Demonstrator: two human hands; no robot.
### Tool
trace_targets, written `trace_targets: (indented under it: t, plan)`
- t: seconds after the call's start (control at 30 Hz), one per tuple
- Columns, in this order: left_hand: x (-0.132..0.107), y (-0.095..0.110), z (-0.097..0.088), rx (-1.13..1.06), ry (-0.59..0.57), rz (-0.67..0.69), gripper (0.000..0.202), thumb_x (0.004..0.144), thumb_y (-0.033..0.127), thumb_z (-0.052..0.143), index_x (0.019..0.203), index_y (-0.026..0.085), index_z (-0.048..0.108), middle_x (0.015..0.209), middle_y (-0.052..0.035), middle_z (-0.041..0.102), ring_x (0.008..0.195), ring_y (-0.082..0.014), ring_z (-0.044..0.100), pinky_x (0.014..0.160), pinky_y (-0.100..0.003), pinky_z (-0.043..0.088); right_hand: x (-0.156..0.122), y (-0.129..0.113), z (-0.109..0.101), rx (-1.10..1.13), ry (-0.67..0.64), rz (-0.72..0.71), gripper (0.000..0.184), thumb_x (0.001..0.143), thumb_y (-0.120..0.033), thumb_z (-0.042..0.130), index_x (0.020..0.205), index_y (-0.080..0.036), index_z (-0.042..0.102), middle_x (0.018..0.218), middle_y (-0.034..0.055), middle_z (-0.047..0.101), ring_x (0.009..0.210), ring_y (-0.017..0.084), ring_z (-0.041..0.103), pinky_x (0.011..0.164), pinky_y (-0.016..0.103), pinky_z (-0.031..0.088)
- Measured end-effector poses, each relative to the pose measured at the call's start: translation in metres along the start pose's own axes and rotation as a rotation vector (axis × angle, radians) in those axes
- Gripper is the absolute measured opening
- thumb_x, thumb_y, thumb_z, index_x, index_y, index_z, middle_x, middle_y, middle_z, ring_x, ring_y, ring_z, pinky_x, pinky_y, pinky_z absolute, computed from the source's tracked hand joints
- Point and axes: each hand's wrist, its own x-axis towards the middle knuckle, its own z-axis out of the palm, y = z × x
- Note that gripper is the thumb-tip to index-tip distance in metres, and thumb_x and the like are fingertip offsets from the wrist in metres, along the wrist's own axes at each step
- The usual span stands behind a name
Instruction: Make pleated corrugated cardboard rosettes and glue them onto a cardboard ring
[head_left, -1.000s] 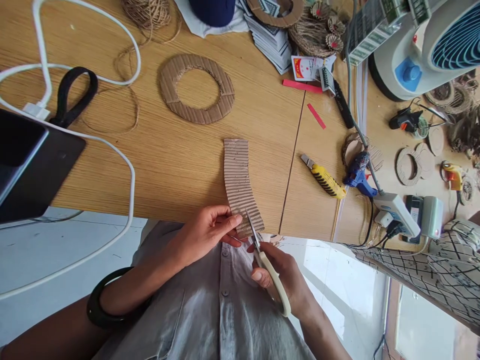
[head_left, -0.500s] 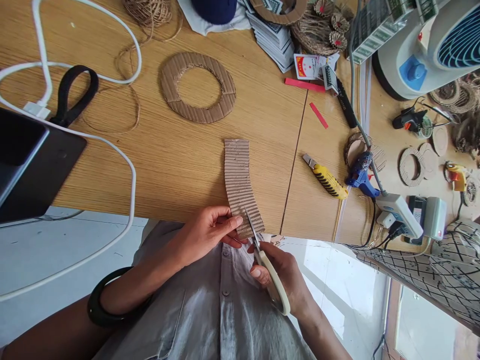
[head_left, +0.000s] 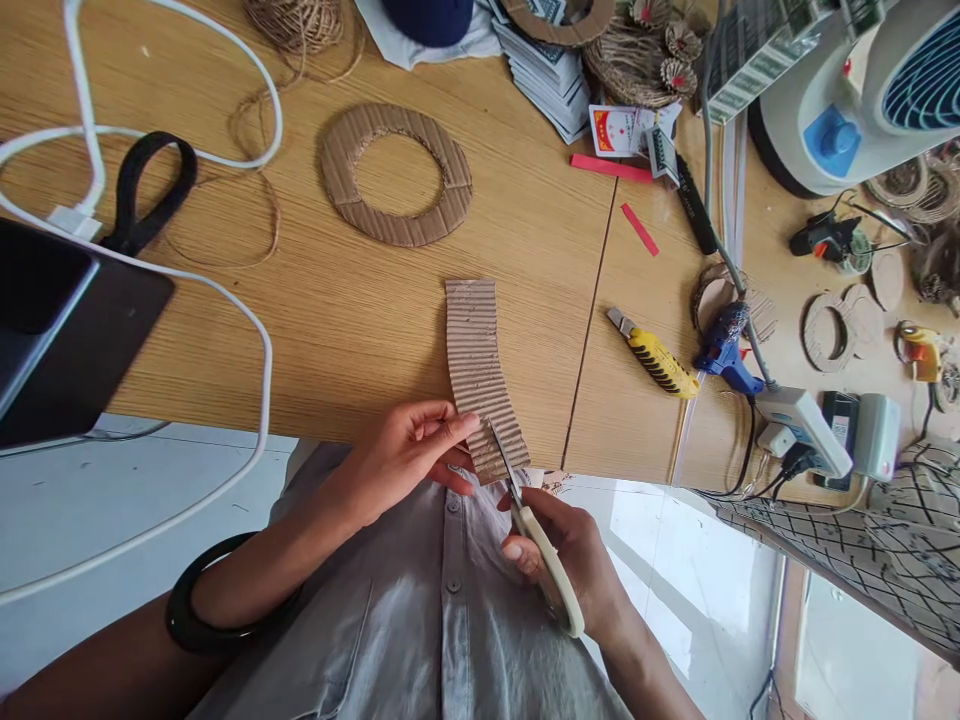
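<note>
A curved strip of corrugated cardboard lies at the near edge of the wooden table, its lower end hanging over the edge. My left hand pinches that lower end from the left. My right hand grips cream-handled scissors, and the blades are in the strip's lower end, beside my left fingertips. A black bangle sits on my left wrist.
A cardboard ring lies further back. A yellow utility knife and a blue glue gun lie to the right. A dark device, white cables, black scissors, twine and a fan surround the work area.
The scissor blades have moved a little further into the strip. My left fingers have shifted slightly up along its left edge. The rest is unchanged.
</note>
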Motion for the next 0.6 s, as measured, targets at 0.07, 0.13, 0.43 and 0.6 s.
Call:
trace_targets:
  t: [0.07,0.13,0.43,0.6]
  plan:
    - [0.0006,0.0001,-0.0011,0.019,0.015,0.007,0.040,0.076,0.055,0.081,0.087,0.017,0.071,0.086,-0.0033,0.077,0.073,-0.0223,0.074,0.060,-0.031,0.065,0.0003,-0.0009,-0.0001,0.002,-0.013,-0.007,0.054,0.083,-0.067,0.070,0.100,-0.016,0.063,0.065,-0.0028,0.051,0.056,0.011,0.046,0.054,0.026,0.037]
    - [0.0007,-0.0011,-0.0015,0.039,-0.003,0.002,0.041,0.076,0.054,0.081,0.091,0.017,0.072,0.088,-0.0045,0.078,0.074,-0.0225,0.075,0.062,-0.031,0.065,0.0013,-0.0013,0.0001,-0.001,-0.014,-0.028,0.056,0.083,-0.068,0.069,0.104,-0.016,0.064,0.068,-0.0019,0.052,0.059,0.012,0.046,0.055,0.026,0.037]
    - [0.0001,-0.0064,-0.0011,0.064,-0.026,-0.003,0.038,0.083,0.053,0.076,0.093,0.016,0.073,0.088,-0.0043,0.079,0.073,-0.0214,0.076,0.064,-0.030,0.065,0.0047,-0.0028,-0.0002,-0.003,-0.024,-0.057,0.051,0.086,-0.064,0.068,0.104,-0.017,0.064,0.069,-0.0021,0.050,0.062,0.012,0.043,0.057,0.026,0.034]
    - [-0.0007,-0.0061,-0.0020,0.056,-0.033,-0.003,0.036,0.083,0.050,0.078,0.092,0.016,0.073,0.087,-0.0037,0.079,0.072,-0.0207,0.076,0.064,-0.029,0.065,0.0041,0.0001,-0.0006,0.023,-0.017,-0.041,0.046,0.087,-0.059,0.070,0.102,-0.016,0.064,0.066,-0.0037,0.048,0.057,0.010,0.043,0.055,0.026,0.033]
